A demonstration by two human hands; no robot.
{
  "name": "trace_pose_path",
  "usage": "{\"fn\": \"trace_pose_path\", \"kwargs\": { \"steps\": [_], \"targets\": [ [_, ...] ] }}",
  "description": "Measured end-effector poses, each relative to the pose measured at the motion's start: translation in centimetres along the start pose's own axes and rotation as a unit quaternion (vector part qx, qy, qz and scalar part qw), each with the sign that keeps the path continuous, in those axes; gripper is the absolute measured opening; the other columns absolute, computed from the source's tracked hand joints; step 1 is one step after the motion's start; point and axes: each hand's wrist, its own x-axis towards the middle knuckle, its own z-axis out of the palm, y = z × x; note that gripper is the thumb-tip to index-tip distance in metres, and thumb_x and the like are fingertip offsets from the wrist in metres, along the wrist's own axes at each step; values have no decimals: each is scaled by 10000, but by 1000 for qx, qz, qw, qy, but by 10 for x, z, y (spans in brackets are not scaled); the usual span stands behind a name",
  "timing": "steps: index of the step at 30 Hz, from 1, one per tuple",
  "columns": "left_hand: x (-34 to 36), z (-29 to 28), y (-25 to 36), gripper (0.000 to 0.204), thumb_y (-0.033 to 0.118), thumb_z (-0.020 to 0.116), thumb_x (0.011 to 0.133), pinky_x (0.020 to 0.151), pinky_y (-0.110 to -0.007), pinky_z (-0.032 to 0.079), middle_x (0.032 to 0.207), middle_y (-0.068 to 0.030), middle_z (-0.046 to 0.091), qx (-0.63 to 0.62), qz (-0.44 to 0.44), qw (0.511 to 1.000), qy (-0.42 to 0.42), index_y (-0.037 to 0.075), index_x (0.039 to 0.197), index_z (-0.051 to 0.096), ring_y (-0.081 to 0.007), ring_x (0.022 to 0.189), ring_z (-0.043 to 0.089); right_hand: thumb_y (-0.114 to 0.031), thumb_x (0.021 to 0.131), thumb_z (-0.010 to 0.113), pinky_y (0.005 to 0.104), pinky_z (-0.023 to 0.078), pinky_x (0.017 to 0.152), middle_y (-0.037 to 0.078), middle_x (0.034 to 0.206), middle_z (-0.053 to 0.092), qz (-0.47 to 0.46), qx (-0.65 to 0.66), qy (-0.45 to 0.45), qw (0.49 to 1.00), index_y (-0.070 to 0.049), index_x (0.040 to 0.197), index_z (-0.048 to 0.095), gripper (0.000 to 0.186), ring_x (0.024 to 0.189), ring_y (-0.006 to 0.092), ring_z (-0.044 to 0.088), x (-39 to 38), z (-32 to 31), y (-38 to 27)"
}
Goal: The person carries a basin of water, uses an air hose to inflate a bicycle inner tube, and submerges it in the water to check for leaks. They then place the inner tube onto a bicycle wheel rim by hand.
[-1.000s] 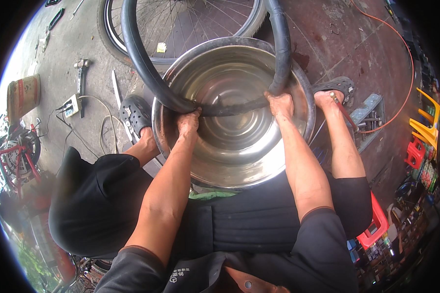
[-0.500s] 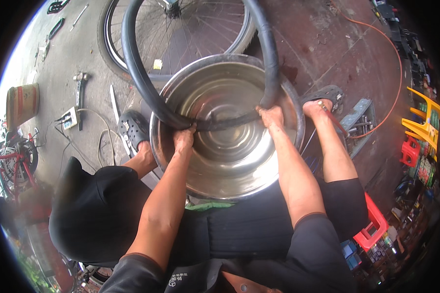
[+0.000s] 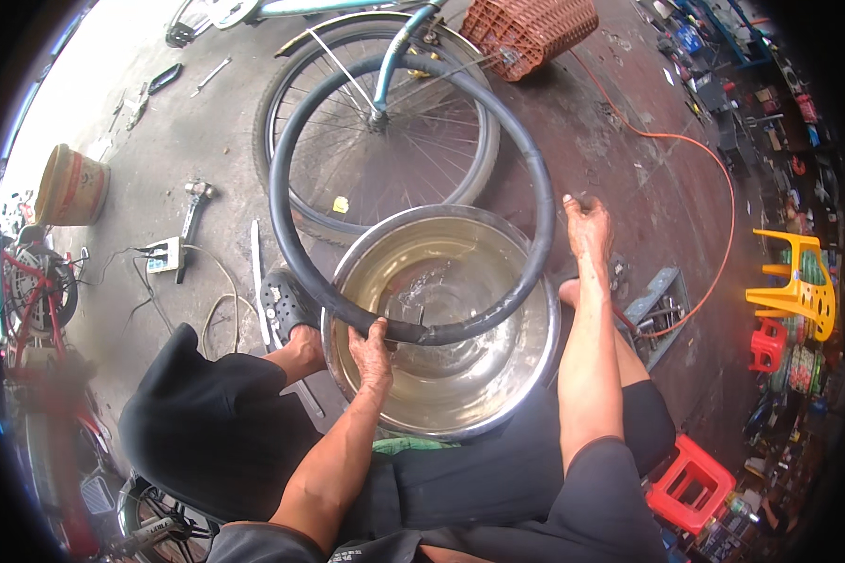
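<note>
A black inflated inner tube [image 3: 284, 202] forms a big ring tilted over a round steel basin [image 3: 545, 375]. My left hand [image 3: 372, 361] grips the tube's near side, thumb on top and fingers wrapped beneath. Just right of that grip, a short dark valve stem [image 3: 421, 315] points inward. Shallow water [image 3: 441, 281] ripples in the basin. My right hand [image 3: 588, 230] is raised off the tube, past the basin's right rim, thumb apart from loosely curled fingers and nothing visible in it. The tube's far side overlaps a bicycle wheel [image 3: 491, 169] behind the basin.
A bicycle with a brown basket [image 3: 530, 33] lies beyond. To the left are a hammer [image 3: 195, 202], a power strip [image 3: 164, 255] and a bucket [image 3: 70, 188]. An orange hose [image 3: 723, 202], a metal tool tray [image 3: 655, 310], a yellow stool [image 3: 798, 286] and red stools [image 3: 693, 483] are on the right.
My right hand has let go of the tube and moved right, beyond the basin rim. The tube's near side has shifted nearer me, still in my left hand. The view has shifted, showing more bicycle.
</note>
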Motion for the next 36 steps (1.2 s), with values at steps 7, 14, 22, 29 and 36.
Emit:
{"fn": "trace_pose_path", "kwargs": {
  "steps": [7,14,22,29,36],
  "targets": [
    [86,-28,93,685,289,678,868,924,-382,431,1167,-246,560,127,146,973,127,-92,1340,360,-321,1037,563,-436,884,594,458,420,1013,176,1305,538,-62,-132,-97,985,-98,1339,504,573,1227,350,502,86,71,-75],
    [156,-39,124,485,203,651,903,489,-278,424,744,-29,536,-72,113,985,109,44,1318,457,-128,563,512,-418,894,595,492,382,1046,159,1364,478,-163,-193,-82,964,-114,1350,487,559,1291,342,435,140,124,-138],
    [159,-13,136,241,201,581,922,486,-270,408,744,-38,556,-51,3,996,75,22,1084,566,-120,552,504,-320,906,583,435,519,808,129,1078,635,-372,-221,16,901,-77,1152,603,347,977,324,635,185,160,-131],
    [194,29,179,501,273,645,877,536,-273,441,765,-43,572,98,108,989,-29,20,1291,515,-131,613,545,-388,869,619,457,485,886,196,1131,643,-146,-280,-55,947,-23,1195,594,490,1056,368,615,92,27,45],
    [127,-34,173,236,200,651,842,553,-289,460,740,-37,570,68,25,992,-106,31,1004,616,-144,628,563,-352,802,699,402,443,943,109,1143,636,108,271,-531,796,-22,1243,551,571,1076,222,579,-7,-11,-2]
  ]
}}
